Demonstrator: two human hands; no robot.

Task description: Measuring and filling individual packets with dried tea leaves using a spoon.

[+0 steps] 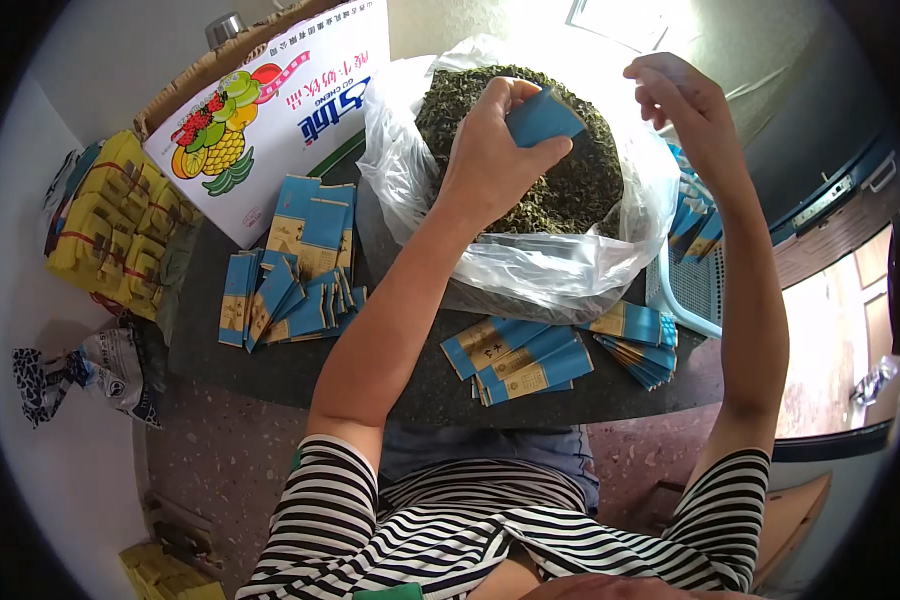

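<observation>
My left hand [484, 161] grips a blue paper packet [544, 118] between thumb and fingers, above the clear plastic bag [547, 274]. Dark green dried leaves, which look like tea [570, 196], fill that bag, its rim folded outward. Off to the bag's upper right, my right hand [686, 105] is raised with bent fingers; glare hides whether anything is between the fingertips. Flat blue and gold packets [525, 360] lie before me, with a fanned stack [637, 345] to their right. More such packets [300, 307] are piled left of my left forearm.
A white printed carton [270, 112] stands behind the left pile on the dark table [420, 382]. Yellow bundled packs [109, 225] and a crumpled plastic wrapper [112, 367] sit farther left. Beside my right forearm, a light-blue plastic basket [690, 300] holds blue packets [694, 214].
</observation>
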